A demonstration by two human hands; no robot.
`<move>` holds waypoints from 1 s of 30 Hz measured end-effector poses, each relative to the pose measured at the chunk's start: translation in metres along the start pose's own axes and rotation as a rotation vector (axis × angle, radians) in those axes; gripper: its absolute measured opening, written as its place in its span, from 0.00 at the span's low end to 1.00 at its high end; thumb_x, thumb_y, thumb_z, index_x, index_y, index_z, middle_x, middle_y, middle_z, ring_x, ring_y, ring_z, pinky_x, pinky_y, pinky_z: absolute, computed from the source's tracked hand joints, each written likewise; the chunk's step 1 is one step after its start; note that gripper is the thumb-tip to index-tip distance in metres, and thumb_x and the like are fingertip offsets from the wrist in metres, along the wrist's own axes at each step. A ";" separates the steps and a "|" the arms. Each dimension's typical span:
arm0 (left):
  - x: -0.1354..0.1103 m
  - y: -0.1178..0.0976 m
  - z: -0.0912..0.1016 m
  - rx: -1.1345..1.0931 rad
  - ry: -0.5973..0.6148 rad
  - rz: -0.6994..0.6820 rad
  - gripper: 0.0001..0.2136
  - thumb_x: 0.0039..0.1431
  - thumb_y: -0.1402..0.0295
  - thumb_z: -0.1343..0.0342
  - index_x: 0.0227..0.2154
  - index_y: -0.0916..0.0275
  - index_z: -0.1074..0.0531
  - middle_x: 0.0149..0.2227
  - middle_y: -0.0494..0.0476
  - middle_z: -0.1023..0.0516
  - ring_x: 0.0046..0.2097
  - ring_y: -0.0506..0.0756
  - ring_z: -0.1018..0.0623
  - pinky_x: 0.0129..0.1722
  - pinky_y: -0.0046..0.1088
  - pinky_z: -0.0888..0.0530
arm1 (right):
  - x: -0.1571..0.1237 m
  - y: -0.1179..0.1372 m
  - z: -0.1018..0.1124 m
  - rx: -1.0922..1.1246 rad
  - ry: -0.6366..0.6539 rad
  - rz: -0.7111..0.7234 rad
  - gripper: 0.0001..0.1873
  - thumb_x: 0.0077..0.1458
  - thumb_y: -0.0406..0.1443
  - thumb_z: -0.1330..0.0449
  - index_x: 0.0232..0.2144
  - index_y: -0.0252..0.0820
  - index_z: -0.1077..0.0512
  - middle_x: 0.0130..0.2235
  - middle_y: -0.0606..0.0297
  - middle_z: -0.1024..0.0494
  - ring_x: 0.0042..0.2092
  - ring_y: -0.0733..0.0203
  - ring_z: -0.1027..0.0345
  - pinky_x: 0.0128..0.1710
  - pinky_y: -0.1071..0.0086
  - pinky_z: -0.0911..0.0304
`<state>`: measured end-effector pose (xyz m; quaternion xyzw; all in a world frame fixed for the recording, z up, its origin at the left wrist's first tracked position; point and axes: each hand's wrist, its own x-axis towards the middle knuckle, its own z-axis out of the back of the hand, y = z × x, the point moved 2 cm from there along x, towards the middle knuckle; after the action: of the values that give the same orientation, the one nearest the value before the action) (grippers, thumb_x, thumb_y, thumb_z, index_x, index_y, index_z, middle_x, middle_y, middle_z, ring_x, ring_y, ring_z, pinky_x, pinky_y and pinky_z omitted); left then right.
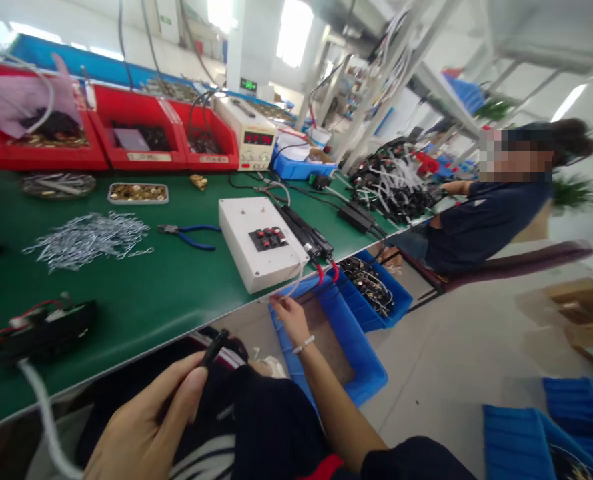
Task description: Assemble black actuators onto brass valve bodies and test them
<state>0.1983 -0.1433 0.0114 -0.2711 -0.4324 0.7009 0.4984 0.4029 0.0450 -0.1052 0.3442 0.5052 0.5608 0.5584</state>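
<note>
My left hand is closed, with a short black rod-like piece pinched between thumb and forefinger; its exact kind cannot be made out. Beyond the table's front edge, my right hand, with a beaded bracelet at the wrist, pinches a thin pale cable that hangs beside a white box. Red and black terminals sit on top of that box. To its left lie blue-handled pliers. A black assembly with a grey cable rests at the table's near left.
Metal hooks lie heaped on the green table, near a tray of brass parts. Red bins and a power supply stand behind. A blue crate is below my right hand. A person sits at right.
</note>
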 end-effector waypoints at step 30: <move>-0.002 -0.026 0.022 0.076 -0.326 -0.338 0.06 0.58 0.79 0.40 0.38 0.64 0.25 0.34 0.51 0.27 0.37 0.46 0.26 0.39 0.17 0.26 | -0.108 0.142 -0.044 0.397 0.198 0.514 0.11 0.65 0.44 0.40 0.38 0.43 0.29 0.23 0.70 0.32 0.24 0.68 0.37 0.23 0.75 0.40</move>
<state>0.1936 -0.1490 0.0446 -0.0589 -0.5196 0.6577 0.5421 0.3370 -0.0486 0.0382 0.5060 0.5532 0.6046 0.2690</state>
